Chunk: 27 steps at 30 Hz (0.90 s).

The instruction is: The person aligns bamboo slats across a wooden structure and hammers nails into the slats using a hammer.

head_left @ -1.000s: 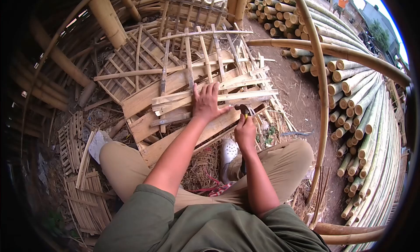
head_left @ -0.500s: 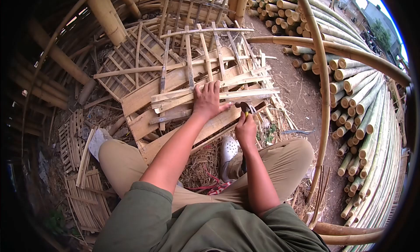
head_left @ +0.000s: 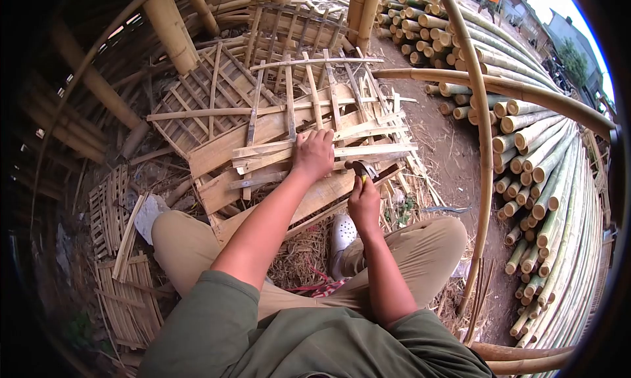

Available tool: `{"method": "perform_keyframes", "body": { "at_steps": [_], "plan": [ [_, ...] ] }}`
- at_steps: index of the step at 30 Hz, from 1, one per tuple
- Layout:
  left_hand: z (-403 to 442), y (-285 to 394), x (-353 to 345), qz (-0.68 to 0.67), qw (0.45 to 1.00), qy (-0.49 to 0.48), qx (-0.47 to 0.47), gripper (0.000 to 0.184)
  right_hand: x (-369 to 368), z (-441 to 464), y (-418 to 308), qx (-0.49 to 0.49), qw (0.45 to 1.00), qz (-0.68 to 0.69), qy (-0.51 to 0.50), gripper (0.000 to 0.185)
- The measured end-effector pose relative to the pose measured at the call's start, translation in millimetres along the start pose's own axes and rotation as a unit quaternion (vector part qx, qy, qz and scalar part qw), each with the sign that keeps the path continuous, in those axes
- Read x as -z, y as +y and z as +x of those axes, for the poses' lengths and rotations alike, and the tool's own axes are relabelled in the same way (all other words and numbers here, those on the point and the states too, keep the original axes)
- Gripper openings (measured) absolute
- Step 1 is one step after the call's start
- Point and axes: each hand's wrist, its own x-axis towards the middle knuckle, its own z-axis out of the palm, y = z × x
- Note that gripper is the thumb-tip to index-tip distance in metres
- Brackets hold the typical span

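Spreading from one o'clock round to four, a large stack of cut bamboo poles (head_left: 545, 161) fills the outer side of the yard, its round ends turned inward. A thick bamboo post (head_left: 167, 26) stands between ten and eleven. At six o'clock sits the person, in a dark green shirt (head_left: 309, 345) and tan trousers (head_left: 427, 240), knees parted. A slatted panel (head_left: 197, 99) lies at ten o'clock. Wide pale boards (head_left: 315, 199) lie near the centre, slanting from eight o'clock toward three. Across them, close to the clock's middle, sits a loose group of thin pale slats (head_left: 384, 149), reaching from just past nine to just past two.

Of the two bare hands, the left hand (head_left: 314, 153) is just above the middle, toward twelve, lying over the slats with bent fingers; whether it grips them or only presses down, I cannot tell. The right hand (head_left: 364, 204), at four o'clock, is wrapped around a hammer (head_left: 361, 168) high on the handle. The dark hammer head is at about two, just beside the slats; contact is not clear, and no nail can be made out.

The step in hand looks like hammer work at the slats, the left hand steadying. A next stroke would seem to call for firm slats, left fingers clear of the head, and a short, controlled swing.
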Motion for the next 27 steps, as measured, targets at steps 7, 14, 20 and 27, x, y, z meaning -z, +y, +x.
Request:
{"method": "perform_keyframes", "body": {
  "at_steps": [7,14,20,27],
  "plan": [
    [2.7,-8.1,-6.1,-0.02,0.999,0.002,-0.043,0.035,7.4,2.2,-6.5,0.0,1.0,0.012,0.009,0.026],
    [-1.2,-5.2,-12.7,0.026,0.996,0.084,0.035,0.044,10.3,3.8,-6.7,0.009,1.0,-0.002,-0.003,0.027],
    [1.3,-2.8,-4.3,0.039,0.995,-0.002,0.092,0.046,-5.0,4.7,9.6,0.036,0.996,-0.085,-0.009,0.031],
    [2.7,-3.8,-5.1,0.04,0.995,-0.003,0.096,0.045,26.8,3.0,-22.7,0.12,0.986,0.016,0.117,0.024]
  ]
}}
